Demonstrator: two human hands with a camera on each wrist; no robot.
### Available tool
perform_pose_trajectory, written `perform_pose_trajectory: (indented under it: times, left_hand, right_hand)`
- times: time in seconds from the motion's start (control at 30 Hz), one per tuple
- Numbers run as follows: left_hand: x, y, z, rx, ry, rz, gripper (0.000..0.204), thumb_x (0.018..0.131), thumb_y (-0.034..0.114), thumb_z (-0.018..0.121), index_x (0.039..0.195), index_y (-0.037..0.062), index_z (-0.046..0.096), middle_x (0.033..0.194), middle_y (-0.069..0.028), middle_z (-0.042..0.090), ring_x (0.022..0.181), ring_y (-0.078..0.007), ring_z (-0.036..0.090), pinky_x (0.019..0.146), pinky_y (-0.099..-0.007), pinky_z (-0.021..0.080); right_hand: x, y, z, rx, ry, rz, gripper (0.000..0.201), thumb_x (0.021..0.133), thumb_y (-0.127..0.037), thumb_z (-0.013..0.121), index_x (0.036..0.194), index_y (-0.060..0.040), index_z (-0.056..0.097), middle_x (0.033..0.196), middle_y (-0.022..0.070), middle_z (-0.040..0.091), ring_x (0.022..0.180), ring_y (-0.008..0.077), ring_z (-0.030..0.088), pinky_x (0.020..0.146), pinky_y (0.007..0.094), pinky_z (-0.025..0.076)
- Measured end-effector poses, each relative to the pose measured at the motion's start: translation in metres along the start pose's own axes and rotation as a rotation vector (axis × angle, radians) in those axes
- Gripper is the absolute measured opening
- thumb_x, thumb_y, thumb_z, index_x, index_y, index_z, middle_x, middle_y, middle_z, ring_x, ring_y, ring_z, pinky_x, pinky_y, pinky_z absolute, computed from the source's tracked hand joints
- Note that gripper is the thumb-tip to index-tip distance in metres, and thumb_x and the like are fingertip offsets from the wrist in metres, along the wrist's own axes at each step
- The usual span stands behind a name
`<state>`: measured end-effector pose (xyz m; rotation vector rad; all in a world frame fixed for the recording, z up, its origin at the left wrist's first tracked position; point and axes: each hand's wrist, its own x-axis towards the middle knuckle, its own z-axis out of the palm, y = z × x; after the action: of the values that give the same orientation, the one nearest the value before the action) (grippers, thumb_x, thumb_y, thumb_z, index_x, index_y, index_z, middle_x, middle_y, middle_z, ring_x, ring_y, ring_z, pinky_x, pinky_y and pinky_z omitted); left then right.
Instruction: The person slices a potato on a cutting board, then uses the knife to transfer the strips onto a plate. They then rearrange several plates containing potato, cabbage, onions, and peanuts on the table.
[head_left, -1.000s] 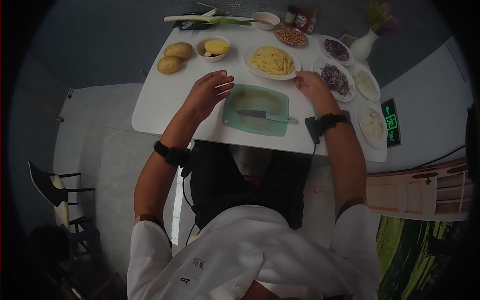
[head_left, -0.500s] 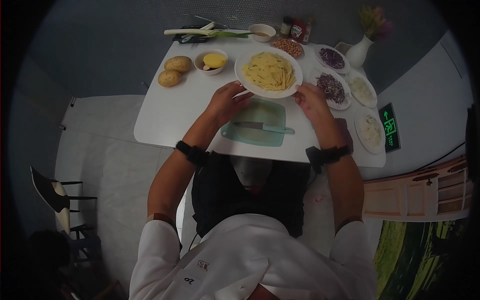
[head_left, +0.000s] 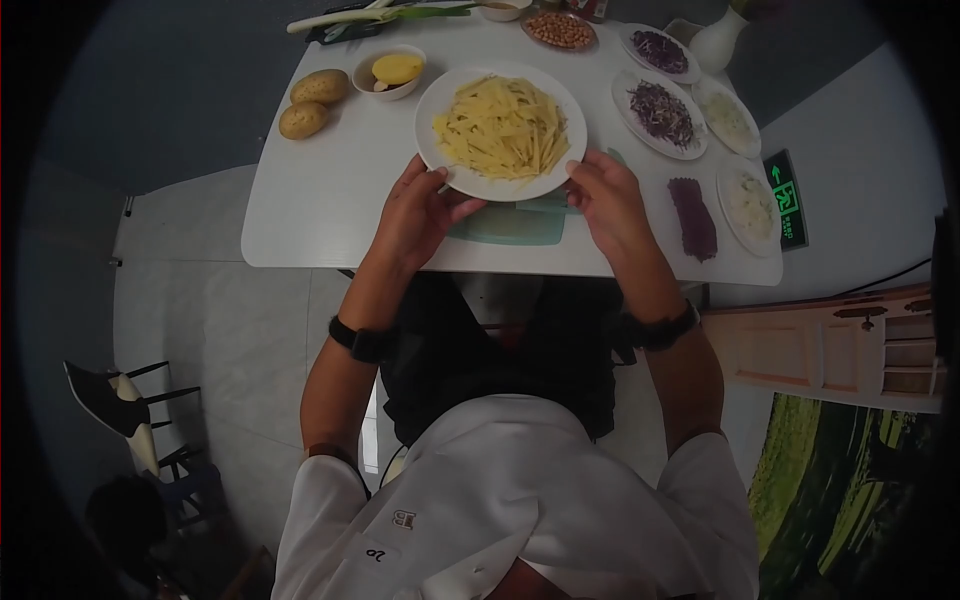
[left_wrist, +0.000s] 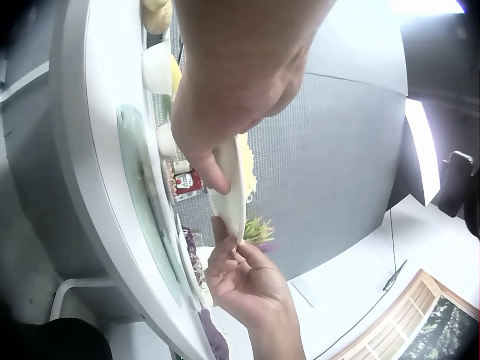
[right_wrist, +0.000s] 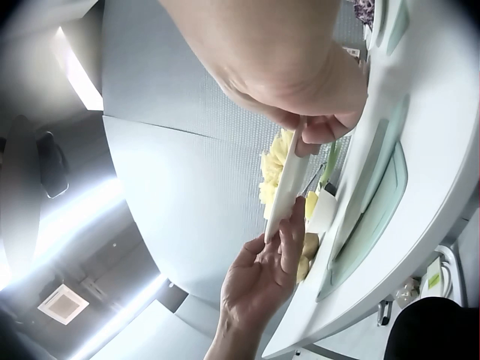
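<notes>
A white plate (head_left: 430,110) heaped with yellow potato strips (head_left: 505,125) is raised above the table's front half. My left hand (head_left: 410,215) grips its near left rim, thumb on top and fingers underneath. On the near right rim my right hand (head_left: 608,205) grips in the same manner. Seen edge-on in both wrist views, the plate (right_wrist: 289,180) is well off the table. Under it lies a green cutting board (head_left: 505,230), partly hidden, with a knife mostly covered by the plate.
Two potatoes (head_left: 318,88) and a bowl (head_left: 368,80) with a peeled potato sit at the left. Behind are leeks (head_left: 370,15) and a dish of peanuts (head_left: 560,32). Plates of shredded purple cabbage (head_left: 615,95) and pale pieces (head_left: 752,208), plus a purple cloth (head_left: 692,218), lie at the right.
The right hand was at the plate's rim first; the left hand then joined it. Together they lifted the plate from the table and brought it nearer, over the cutting board.
</notes>
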<state>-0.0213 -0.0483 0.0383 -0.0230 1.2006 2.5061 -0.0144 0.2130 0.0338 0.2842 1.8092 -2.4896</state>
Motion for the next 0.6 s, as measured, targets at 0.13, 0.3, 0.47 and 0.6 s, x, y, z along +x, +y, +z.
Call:
perform_pose_trajectory:
  times: [0.13, 0.3, 0.47, 0.6]
  left_hand:
    - [0.003, 0.000, 0.001, -0.002, 0.006, 0.078, 0.046, 0.107, 0.008, 0.041, 0.153, 0.0005, 0.041, 0.137, -0.0187, 0.060, 0.117, -0.0303, 0.068, 0.094, -0.0414, 0.064]
    - [0.004, 0.012, -0.015, 0.020, 0.030, 0.117, 0.046, 0.107, 0.008, 0.040, 0.152, 0.0001, 0.041, 0.137, -0.0194, 0.060, 0.115, -0.0299, 0.068, 0.094, -0.0410, 0.064]
    - [0.002, 0.013, -0.034, 0.089, 0.028, 0.113, 0.053, 0.106, 0.014, 0.041, 0.156, -0.0003, 0.036, 0.146, -0.0189, 0.056, 0.119, -0.0281, 0.067, 0.100, -0.0420, 0.061]
    - [0.000, 0.011, -0.033, 0.084, 0.059, 0.107, 0.054, 0.105, 0.014, 0.041, 0.157, -0.0001, 0.035, 0.147, -0.0192, 0.056, 0.122, -0.0293, 0.067, 0.102, -0.0438, 0.060]
  right_hand:
    - [-0.007, -0.011, 0.008, -0.069, -0.043, 0.013, 0.030, 0.101, -0.013, 0.068, 0.125, 0.0024, 0.063, 0.101, 0.0052, 0.072, 0.083, 0.0105, 0.063, 0.073, 0.0249, 0.048]
    - [-0.016, -0.014, -0.007, -0.463, -0.126, -0.174, 0.029, 0.099, -0.014, 0.071, 0.122, 0.0015, 0.066, 0.105, 0.0076, 0.073, 0.096, 0.0183, 0.067, 0.084, 0.0319, 0.053]
    - [-0.015, -0.002, -0.028, -1.421, -0.313, -0.924, 0.029, 0.084, -0.007, 0.075, 0.113, -0.0063, 0.073, 0.108, 0.0066, 0.070, 0.104, 0.0276, 0.064, 0.088, 0.0406, 0.054]
    - [-0.013, -0.008, -0.022, -1.689, -0.438, -1.102, 0.029, 0.080, -0.005, 0.068, 0.109, -0.0059, 0.072, 0.097, 0.0052, 0.065, 0.095, 0.0230, 0.064, 0.080, 0.0366, 0.053]
